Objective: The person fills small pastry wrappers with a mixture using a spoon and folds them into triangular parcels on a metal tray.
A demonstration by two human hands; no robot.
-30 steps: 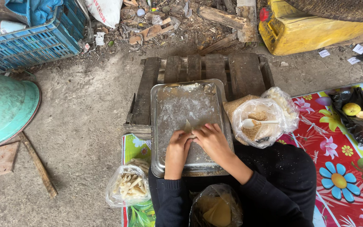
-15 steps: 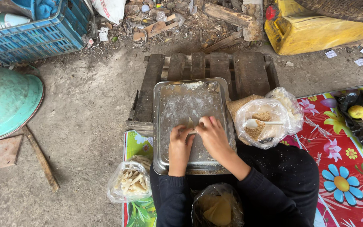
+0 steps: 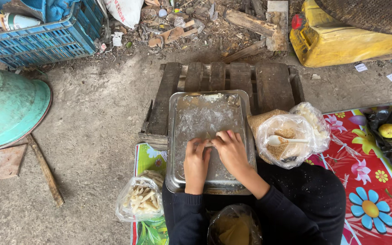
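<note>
Rolling a small piece of dough [image 3: 209, 144] on a floured metal tray [image 3: 196, 113], left hand [image 3: 197, 159] and right hand [image 3: 232, 152] both pinch it; next, likely adding it to the bag of finished rolls [image 3: 140, 199]

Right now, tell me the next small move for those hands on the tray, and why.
Probably keep rolling the small pale piece forward along the floured metal tray. Both the left hand and right hand pinch it between the fingertips, and it looks not yet finished like the rolled sticks in the bag beside the tray.
</note>
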